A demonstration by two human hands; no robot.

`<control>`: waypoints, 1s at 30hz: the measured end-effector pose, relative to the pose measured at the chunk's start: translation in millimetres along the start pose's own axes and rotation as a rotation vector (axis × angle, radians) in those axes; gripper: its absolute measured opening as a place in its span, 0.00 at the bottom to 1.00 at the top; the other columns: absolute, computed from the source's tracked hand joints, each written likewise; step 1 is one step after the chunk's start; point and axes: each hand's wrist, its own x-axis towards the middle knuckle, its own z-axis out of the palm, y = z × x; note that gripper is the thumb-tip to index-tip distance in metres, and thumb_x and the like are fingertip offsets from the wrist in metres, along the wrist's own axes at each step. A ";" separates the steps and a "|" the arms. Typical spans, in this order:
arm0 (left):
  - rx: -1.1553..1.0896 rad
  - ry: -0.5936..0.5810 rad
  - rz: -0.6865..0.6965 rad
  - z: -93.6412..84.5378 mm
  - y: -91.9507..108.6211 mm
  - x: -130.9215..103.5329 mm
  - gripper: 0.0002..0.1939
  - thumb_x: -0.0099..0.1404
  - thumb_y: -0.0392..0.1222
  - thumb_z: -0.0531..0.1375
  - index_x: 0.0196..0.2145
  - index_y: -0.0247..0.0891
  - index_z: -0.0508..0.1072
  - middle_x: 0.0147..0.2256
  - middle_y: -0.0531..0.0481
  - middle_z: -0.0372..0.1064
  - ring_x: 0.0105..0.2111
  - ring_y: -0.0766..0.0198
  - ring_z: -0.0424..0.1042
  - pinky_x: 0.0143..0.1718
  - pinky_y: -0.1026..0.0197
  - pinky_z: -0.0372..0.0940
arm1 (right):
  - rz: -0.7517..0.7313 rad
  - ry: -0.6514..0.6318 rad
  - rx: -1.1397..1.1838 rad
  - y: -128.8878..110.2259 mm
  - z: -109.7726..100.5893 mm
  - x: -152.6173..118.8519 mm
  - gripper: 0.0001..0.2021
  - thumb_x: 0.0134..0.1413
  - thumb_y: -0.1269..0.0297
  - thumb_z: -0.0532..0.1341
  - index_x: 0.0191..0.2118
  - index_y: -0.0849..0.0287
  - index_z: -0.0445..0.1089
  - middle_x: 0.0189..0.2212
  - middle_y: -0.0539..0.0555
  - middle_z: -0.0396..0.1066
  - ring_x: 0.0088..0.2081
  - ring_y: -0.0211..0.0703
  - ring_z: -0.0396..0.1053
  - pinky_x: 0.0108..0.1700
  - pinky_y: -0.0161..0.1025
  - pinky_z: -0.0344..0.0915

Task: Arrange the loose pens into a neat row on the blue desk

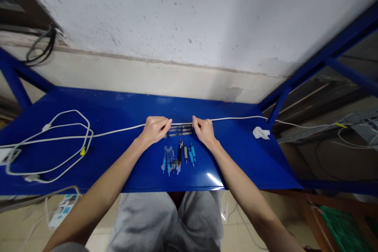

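Several dark pens [182, 130] lie crosswise, one above another, between my two hands on the blue shelf. My left hand [156, 128] is closed at their left ends, its thumb and fingers pressed together. At their right ends my right hand [203, 129] is closed as well. What the fingers hold, if anything, is hidden. Just below are loose pen parts: clear barrels with blue ends [168, 159], dark refills [179, 153], a grey grip piece [186, 152] and light blue pieces [191, 153]. A white cable passes behind both hands.
The blue shelf [112, 165] carries a looped white cable [88, 128] at the left and crumpled white tissue [261, 133] at the right. Blue frame bars [274, 106] rise at both ends, and a wall [177, 76] stands behind.
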 end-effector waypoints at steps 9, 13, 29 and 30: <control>0.002 -0.192 -0.090 -17.5 30.1 15.9 0.24 0.76 0.39 0.52 0.20 0.38 0.60 0.17 0.56 0.58 0.17 0.69 0.57 0.25 0.59 0.47 | -0.014 0.002 -0.015 -0.4 1.0 -0.1 0.31 0.74 0.53 0.46 0.20 0.59 0.66 0.15 0.50 0.62 0.18 0.36 0.61 0.29 0.38 0.52; 0.146 -0.439 -0.152 -26.3 51.9 9.1 0.24 0.76 0.44 0.52 0.21 0.38 0.67 0.18 0.53 0.65 0.19 0.66 0.64 0.26 0.58 0.45 | -0.013 0.014 -0.018 -1.1 0.1 0.3 0.31 0.74 0.53 0.46 0.21 0.60 0.68 0.15 0.51 0.62 0.18 0.36 0.61 0.29 0.37 0.52; 0.392 -1.102 -0.452 -51.1 67.6 -16.6 0.19 0.75 0.48 0.50 0.29 0.40 0.72 0.27 0.43 0.73 0.30 0.49 0.76 0.28 0.57 0.48 | -0.017 -0.048 -0.016 -3.9 -0.4 0.3 0.30 0.74 0.54 0.46 0.21 0.60 0.69 0.17 0.51 0.66 0.19 0.37 0.64 0.29 0.38 0.52; 0.406 -1.107 -0.460 -52.2 67.0 -15.1 0.18 0.74 0.47 0.51 0.29 0.40 0.72 0.27 0.43 0.73 0.30 0.49 0.76 0.28 0.57 0.48 | -0.015 -0.052 -0.013 -3.9 -0.6 0.2 0.30 0.74 0.55 0.46 0.21 0.60 0.68 0.17 0.51 0.66 0.19 0.37 0.65 0.29 0.38 0.52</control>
